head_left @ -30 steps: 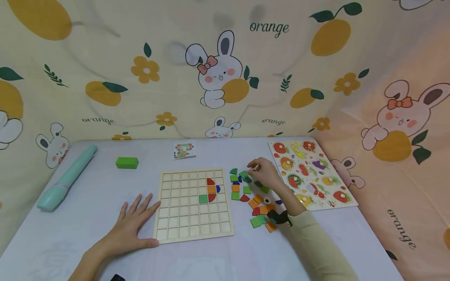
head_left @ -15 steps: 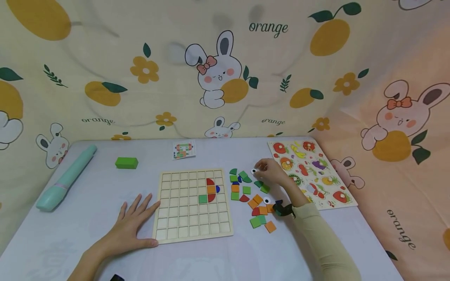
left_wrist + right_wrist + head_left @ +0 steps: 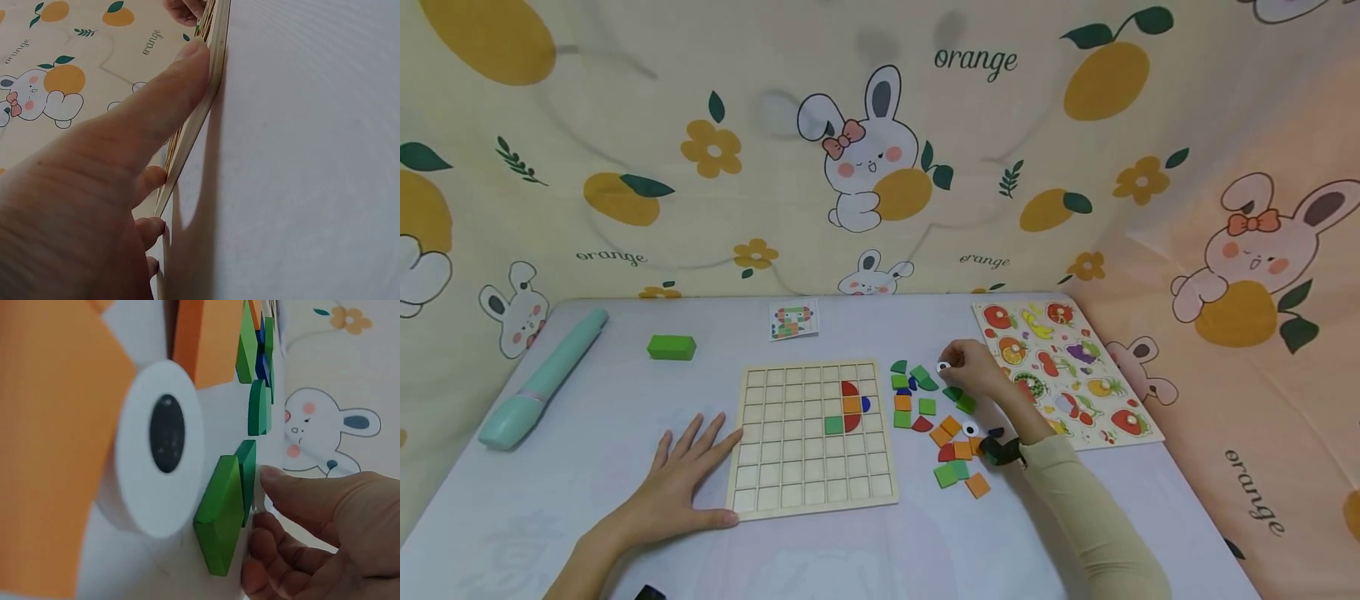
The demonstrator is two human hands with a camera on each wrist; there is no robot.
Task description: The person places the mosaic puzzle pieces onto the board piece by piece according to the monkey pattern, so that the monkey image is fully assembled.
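Note:
My left hand (image 3: 679, 487) lies spread on the table, its thumb and fingers touching the left edge of the wooden grid board (image 3: 782, 450). Set in the board's right part are red, orange, blue and green pieces, among them a green square (image 3: 833, 425). Behind the loose pieces, my right hand (image 3: 973, 368) pinches a small white round eye piece (image 3: 943, 367) between thumb and fingers. In the right wrist view this hand (image 3: 319, 531) partly hides the piece, beside green blocks (image 3: 219, 512). A second eye piece (image 3: 159, 450) lies close to that camera.
Loose coloured pieces (image 3: 927, 406) are scattered right of the board. A fruit puzzle board (image 3: 1097, 383) lies at the far right. Behind the grid stands a small pattern card (image 3: 793, 320). To the left are a green block (image 3: 672, 347) and a long teal object (image 3: 542, 383).
My right hand has shifted slightly right and away from the green pieces, and the white eye piece now shows at its fingertips. The left hand has stayed in place.

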